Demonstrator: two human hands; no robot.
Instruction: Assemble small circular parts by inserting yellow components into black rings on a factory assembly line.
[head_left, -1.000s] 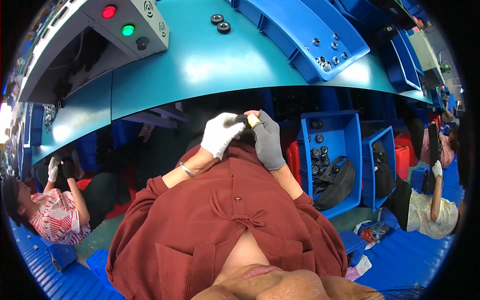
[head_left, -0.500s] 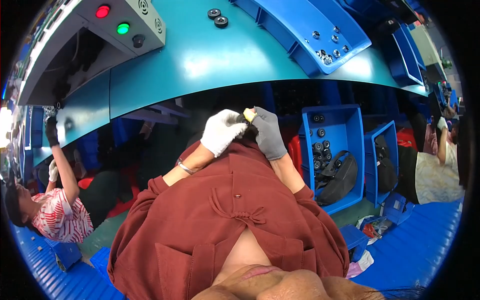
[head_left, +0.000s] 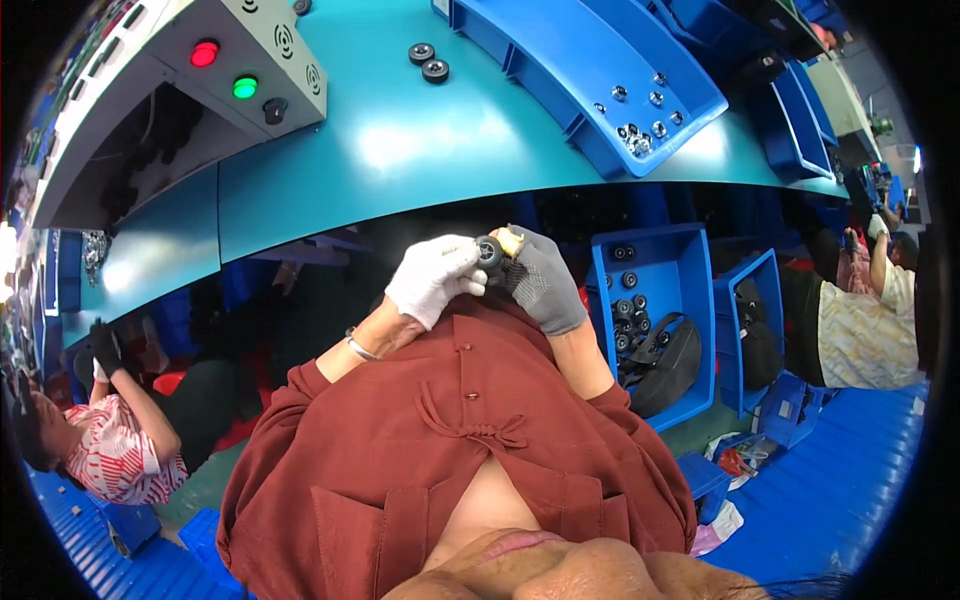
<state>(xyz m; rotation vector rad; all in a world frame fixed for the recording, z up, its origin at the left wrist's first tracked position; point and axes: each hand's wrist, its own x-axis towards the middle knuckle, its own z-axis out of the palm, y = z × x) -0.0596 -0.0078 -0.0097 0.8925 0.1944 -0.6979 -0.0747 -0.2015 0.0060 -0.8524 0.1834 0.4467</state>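
Note:
Just beyond my chest, a small black wheel (head_left: 489,252) with a silvery hub is pinched between my hands. My left hand (head_left: 432,280), in a white glove, is closed on its left side. From the right, my right hand (head_left: 545,285), in a grey glove, is closed against the wheel's other side. A yellowish covering (head_left: 508,241) shows at the right thumb or fingertip; what it is I cannot make out. Dark material below the wheel is partly hidden by the right fingers.
A blue bin (head_left: 655,240) with several black wheels and a black bag stands at right. On the teal bench (head_left: 370,180) are two wheels (head_left: 428,62), a blue tray (head_left: 600,130) of shiny small parts, and a grey machine (head_left: 300,100) with lit buttons. A co-worker (head_left: 125,440) sits at left.
The wheel has turned its hub into view between my hands, which have dropped slightly. At left, the co-worker's raised arm has come down from the bench.

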